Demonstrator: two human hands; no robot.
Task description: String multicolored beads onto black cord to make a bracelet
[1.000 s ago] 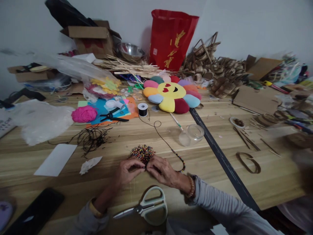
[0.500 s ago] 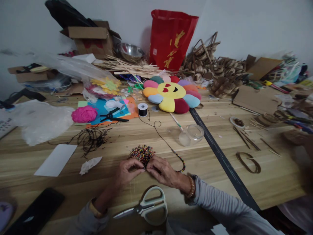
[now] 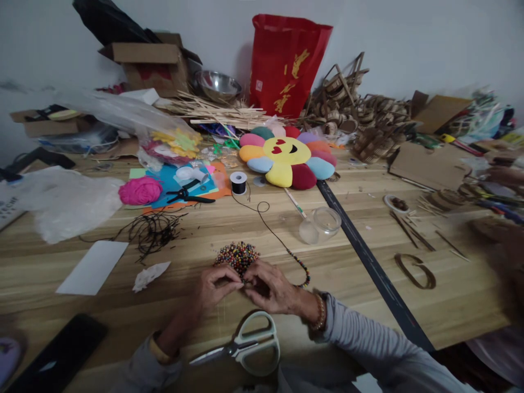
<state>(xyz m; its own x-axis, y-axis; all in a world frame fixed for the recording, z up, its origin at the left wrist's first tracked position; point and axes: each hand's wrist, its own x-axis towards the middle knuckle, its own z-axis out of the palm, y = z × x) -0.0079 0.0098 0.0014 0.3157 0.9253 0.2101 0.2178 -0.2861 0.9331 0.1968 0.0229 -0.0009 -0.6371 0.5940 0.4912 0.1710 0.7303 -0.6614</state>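
Fingertips together in a pinch, my left hand [image 3: 216, 284] is at the near edge of a heap of small multicoloured beads [image 3: 237, 256]. What it pinches is too small to make out. My right hand [image 3: 272, 286] is closed too, its fingertips almost meeting those of the left. Black cord [image 3: 272, 229] runs from a white spool [image 3: 238, 183] into a strung row of beads [image 3: 306, 275], which disappears behind my right hand. The cord's end is hidden at the fingers. Scissors [image 3: 257, 344] with pale handles lie just below my hands.
A clear glass jar [image 3: 327, 221] lies beyond my right hand, by a dark strip [image 3: 368, 262] across the table. Crumpled tissue [image 3: 150, 277], white card [image 3: 93, 267], tangled black cord [image 3: 158, 234] and a phone [image 3: 61, 349] lie leftward. A flower cushion [image 3: 289, 155] sits farther back.
My right hand's fingers have shifted slightly, with the thumb a little lower. My left hand, the bead heap and the strung beads stay almost the same.
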